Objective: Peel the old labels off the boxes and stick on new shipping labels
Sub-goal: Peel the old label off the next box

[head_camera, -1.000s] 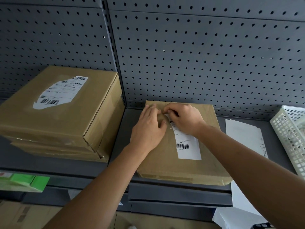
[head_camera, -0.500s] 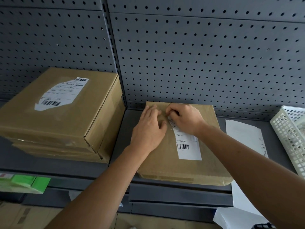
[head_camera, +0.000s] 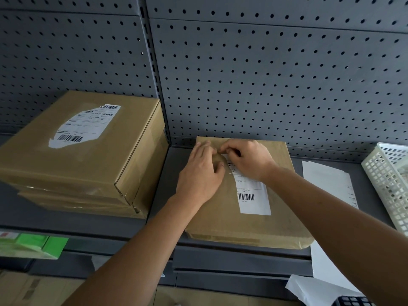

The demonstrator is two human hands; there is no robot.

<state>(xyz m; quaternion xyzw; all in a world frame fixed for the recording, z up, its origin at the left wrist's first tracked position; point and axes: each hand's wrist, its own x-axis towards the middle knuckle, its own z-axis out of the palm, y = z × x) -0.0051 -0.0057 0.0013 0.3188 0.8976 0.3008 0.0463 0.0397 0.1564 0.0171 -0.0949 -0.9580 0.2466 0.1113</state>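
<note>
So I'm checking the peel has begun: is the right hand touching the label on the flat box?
Touching. The head view shows the right hand with fingertips pinched on the top corner of the label, no gap visible.

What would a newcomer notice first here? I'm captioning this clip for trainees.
Both hands meet at the far end of the white label on the flat box at centre shelf: the left hand lies flat on the cardboard while the right hand picks at the label's top edge. On the left, a stacked box carries a torn label.
</note>
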